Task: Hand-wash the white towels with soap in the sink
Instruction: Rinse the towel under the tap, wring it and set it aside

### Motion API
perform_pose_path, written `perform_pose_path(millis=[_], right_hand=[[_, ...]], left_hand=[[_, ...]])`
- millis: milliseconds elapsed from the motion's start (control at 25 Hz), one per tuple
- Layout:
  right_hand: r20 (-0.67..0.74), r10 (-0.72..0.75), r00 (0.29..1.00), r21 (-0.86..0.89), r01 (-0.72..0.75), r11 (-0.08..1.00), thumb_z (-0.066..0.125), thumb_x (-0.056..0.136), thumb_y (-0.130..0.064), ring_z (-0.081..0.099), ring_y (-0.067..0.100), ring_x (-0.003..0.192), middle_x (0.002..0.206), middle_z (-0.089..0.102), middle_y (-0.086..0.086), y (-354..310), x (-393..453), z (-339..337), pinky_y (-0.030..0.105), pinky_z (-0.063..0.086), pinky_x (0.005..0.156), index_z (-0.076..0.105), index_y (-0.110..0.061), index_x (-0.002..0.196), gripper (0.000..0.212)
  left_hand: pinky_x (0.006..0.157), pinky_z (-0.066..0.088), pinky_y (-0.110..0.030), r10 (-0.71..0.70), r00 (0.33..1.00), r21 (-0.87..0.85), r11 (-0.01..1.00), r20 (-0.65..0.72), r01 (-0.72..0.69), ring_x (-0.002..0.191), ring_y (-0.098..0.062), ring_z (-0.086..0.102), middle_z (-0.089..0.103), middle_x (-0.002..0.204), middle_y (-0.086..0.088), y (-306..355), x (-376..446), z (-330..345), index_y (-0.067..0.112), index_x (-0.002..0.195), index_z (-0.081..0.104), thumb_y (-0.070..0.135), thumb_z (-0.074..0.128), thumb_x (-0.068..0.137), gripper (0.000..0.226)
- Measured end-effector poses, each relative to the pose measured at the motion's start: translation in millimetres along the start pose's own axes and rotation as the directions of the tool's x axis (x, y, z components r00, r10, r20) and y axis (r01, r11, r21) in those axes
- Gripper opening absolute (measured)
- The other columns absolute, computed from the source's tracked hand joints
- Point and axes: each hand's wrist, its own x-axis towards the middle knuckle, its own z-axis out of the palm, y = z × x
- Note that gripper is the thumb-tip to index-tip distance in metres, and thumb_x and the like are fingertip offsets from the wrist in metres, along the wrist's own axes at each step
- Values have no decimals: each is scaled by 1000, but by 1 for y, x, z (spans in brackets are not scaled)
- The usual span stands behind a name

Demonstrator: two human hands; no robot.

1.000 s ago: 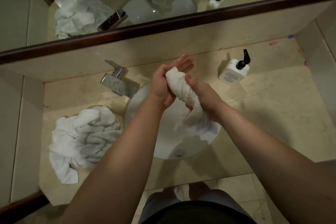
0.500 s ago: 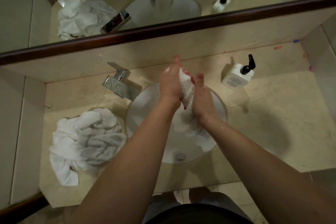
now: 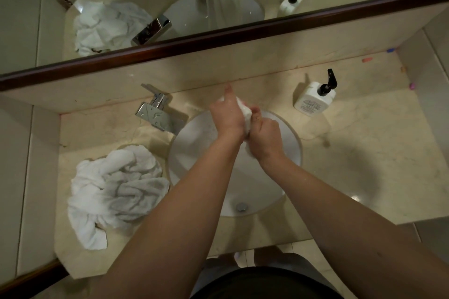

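Over the round white sink (image 3: 290, 143) both hands squeeze a wet white towel (image 3: 246, 111). My left hand (image 3: 227, 116) grips its upper part, one finger pointing up. My right hand (image 3: 264, 137) grips the towel just below and to the right, fingers curled round it. Most of the towel is hidden between the hands; the mirror shows its tail hanging down into the bowl. A heap of white towels (image 3: 114, 189) lies on the counter left of the sink. A white soap bottle (image 3: 313, 98) with a black pump stands at the back right.
A square chrome tap (image 3: 158, 114) sits at the sink's back left. The beige marble counter (image 3: 376, 153) runs right to a side wall. The mirror's dark wooden frame (image 3: 218, 36) crosses above. Small coloured bits (image 3: 366, 59) lie in the far right corner. The drain (image 3: 241, 207) shows at the bowl's front.
The towel, held as a long twisted roll a second ago, is now bunched tightly between the hands. My right hand's fingers have curled round it.
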Motion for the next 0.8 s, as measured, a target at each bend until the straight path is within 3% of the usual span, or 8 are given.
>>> perform_pose_path(millis=[120, 200, 320, 440, 600, 680, 800], right_hand=[[-5, -44, 999, -26, 44, 999, 23, 108, -37, 65, 28, 65, 64, 68, 13, -2, -4, -3, 41, 51, 64, 76, -8, 87, 64], [-1, -29, 1000, 0, 29, 1000, 23, 107, -44, 65, 24, 65, 64, 69, 9, -6, -8, -6, 41, 52, 65, 76, -11, 86, 65], [-13, 83, 996, 79, -82, 994, 25, 101, -59, 67, 15, 71, 70, 70, 2, -20, -14, -10, 34, 52, 68, 74, -16, 81, 68], [41, 161, 986, 231, -167, 959, 37, 101, -56, 69, 14, 78, 77, 72, 2, -41, -13, -24, 32, 54, 73, 73, -16, 84, 56], [205, 187, 961, 285, -242, 928, 48, 95, -60, 72, 18, 77, 76, 74, 2, -59, -11, -42, 36, 59, 78, 72, -16, 83, 51], [197, 112, 974, 207, -153, 966, 52, 93, -61, 72, 20, 79, 82, 74, 4, -68, -1, -48, 34, 58, 74, 72, -13, 90, 52], [180, -33, 983, -41, 41, 998, 54, 86, -70, 71, 19, 66, 73, 72, 4, -79, 20, -58, 28, 54, 52, 73, -12, 81, 61]], left_hand=[[63, 47, -30, 77, 997, 64, 995, -9, -76, 41, -5, 52, 51, 39, 9, -1, -6, -3, 13, 57, 49, 36, 49, 103, 52], [64, 49, -29, 80, 996, 91, 992, 40, -83, 46, -5, 55, 56, 45, 9, 2, -10, -7, 13, 61, 52, 42, 51, 102, 50], [76, 55, -33, -58, 961, -28, 997, 271, 68, 71, -15, 67, 69, 69, 1, 6, -23, -17, 14, 81, 65, 66, 46, 94, 57], [85, 56, -35, -100, 889, -64, 988, 447, 144, 97, -19, 72, 76, 98, -4, -4, -45, -30, 21, 104, 72, 76, 40, 81, 68], [86, 58, -34, -124, 823, 62, 992, 555, 107, 100, -17, 72, 75, 107, -4, 7, -57, -35, 23, 120, 67, 77, 61, 69, 74], [86, 60, -37, -116, 821, 54, 993, 559, 104, 101, -20, 72, 74, 111, -9, 11, -55, -34, 17, 129, 61, 68, 67, 65, 82], [90, 57, -45, -95, 821, 4, 994, 563, 112, 104, -31, 70, 68, 119, -22, 14, -51, -28, 8, 131, 61, 62, 64, 78, 76]])
